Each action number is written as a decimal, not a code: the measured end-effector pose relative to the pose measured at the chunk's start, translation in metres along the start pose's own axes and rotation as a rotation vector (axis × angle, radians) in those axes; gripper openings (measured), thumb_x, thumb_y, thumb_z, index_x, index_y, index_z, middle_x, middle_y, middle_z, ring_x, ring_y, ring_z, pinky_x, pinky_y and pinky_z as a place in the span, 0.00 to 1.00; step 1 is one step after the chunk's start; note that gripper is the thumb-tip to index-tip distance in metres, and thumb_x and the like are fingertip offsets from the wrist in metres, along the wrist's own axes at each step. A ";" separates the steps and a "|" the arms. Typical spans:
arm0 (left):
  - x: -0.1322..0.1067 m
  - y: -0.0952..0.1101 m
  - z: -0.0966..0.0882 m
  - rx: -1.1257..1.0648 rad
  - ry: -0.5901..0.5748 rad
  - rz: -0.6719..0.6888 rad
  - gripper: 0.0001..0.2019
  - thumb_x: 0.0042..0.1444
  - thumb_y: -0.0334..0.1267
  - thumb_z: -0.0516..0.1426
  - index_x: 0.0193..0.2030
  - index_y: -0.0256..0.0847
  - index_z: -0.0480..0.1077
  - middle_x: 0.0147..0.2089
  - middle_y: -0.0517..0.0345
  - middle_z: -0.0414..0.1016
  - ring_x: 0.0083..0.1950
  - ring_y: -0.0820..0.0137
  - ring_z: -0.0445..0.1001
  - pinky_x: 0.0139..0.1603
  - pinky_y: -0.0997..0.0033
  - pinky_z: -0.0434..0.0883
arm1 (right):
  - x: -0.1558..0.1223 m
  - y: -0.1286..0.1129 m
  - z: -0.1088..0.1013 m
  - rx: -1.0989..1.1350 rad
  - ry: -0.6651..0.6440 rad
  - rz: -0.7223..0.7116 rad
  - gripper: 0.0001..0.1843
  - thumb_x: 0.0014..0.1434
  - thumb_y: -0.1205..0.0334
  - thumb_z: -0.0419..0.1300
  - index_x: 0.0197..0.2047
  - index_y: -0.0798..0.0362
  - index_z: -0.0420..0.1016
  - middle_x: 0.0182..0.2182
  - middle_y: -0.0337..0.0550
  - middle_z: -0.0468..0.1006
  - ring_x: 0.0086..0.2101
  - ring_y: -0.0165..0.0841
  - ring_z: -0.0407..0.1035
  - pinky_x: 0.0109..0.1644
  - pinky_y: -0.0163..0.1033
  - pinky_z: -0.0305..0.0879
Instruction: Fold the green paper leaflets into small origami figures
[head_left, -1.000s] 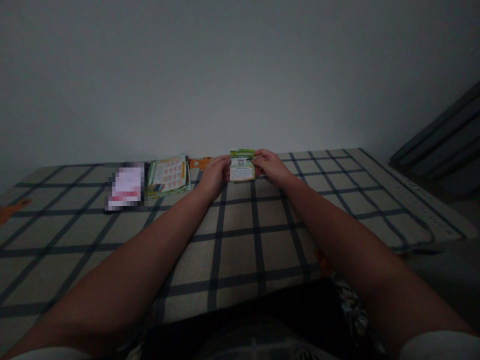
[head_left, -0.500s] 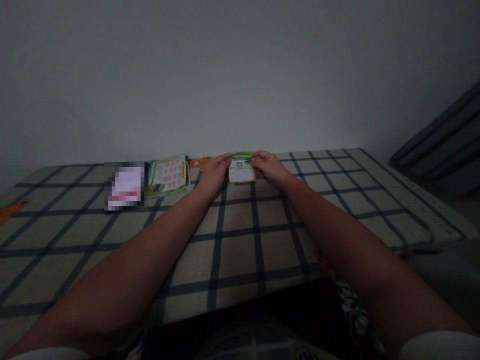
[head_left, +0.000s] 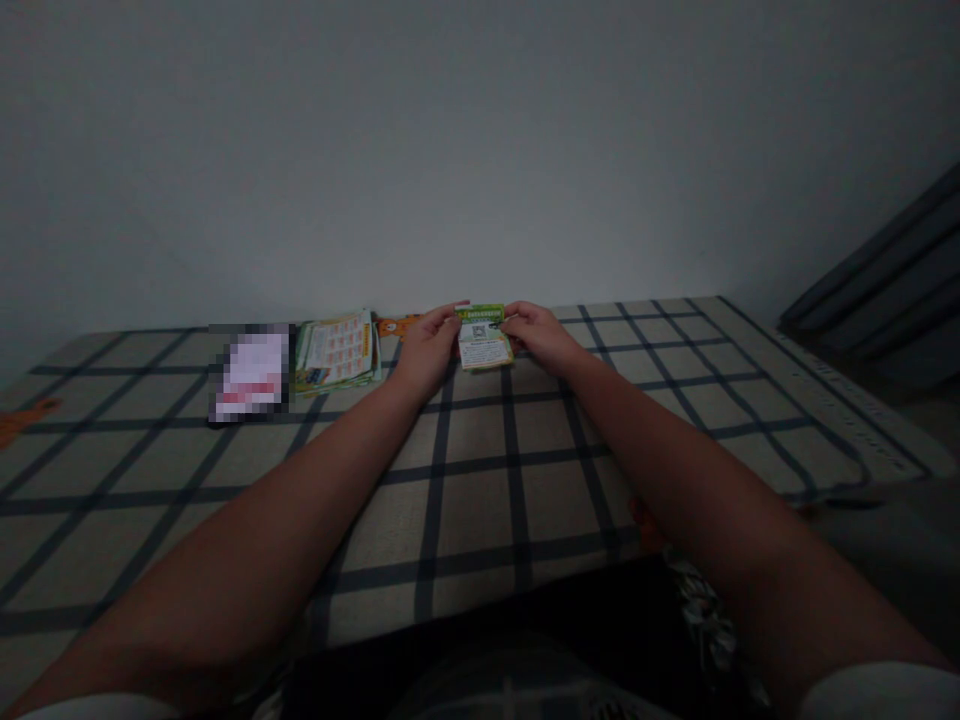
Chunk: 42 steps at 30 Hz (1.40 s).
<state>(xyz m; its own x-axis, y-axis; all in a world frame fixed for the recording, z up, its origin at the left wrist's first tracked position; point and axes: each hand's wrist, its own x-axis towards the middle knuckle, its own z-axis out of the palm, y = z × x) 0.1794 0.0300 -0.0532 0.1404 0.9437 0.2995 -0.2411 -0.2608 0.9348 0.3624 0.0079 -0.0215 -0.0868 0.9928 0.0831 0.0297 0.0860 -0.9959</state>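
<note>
Between my hands is a small green and white folded leaflet (head_left: 481, 340) with a printed square code, held up over the tablecloth. My left hand (head_left: 429, 345) pinches its left edge, thumb in front. On the opposite side, my right hand (head_left: 541, 338) grips the edge between thumb and fingers. The fingertips behind the paper are hidden. To the left of my left hand lies a stack of printed green and white leaflets (head_left: 337, 350), slightly fanned at the edges.
Left of the stack lies a pinkish item, blurred out by pixels (head_left: 253, 372). A checked cloth (head_left: 480, 480) with orange bear prints covers the table up to a grey wall (head_left: 480, 150). Dark folded fabric (head_left: 892, 270) is at the far right.
The leaflet's lower edge has tipped slightly down and toward me. My left fingers have shifted a little at its upper left corner. Both hands keep their hold.
</note>
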 end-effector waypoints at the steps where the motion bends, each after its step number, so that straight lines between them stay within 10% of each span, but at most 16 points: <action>1: 0.001 -0.001 0.000 0.010 0.005 0.003 0.20 0.54 0.45 0.64 0.52 0.37 0.78 0.42 0.50 0.84 0.38 0.65 0.81 0.42 0.64 0.77 | 0.000 -0.001 0.001 0.004 0.003 0.005 0.08 0.58 0.76 0.57 0.35 0.54 0.70 0.23 0.35 0.73 0.23 0.27 0.66 0.28 0.32 0.63; 42: 0.002 -0.004 -0.003 -0.002 0.055 -0.010 0.13 0.60 0.42 0.61 0.49 0.39 0.78 0.34 0.56 0.80 0.31 0.69 0.77 0.35 0.69 0.76 | 0.004 0.006 -0.002 -0.007 -0.025 -0.003 0.08 0.57 0.77 0.58 0.35 0.53 0.71 0.23 0.35 0.74 0.22 0.26 0.65 0.27 0.31 0.62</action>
<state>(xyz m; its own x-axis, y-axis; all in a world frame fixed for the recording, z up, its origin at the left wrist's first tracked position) 0.1780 0.0339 -0.0573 0.0902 0.9559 0.2796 -0.2416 -0.2513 0.9373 0.3646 0.0122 -0.0274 -0.1121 0.9901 0.0846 0.0365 0.0892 -0.9953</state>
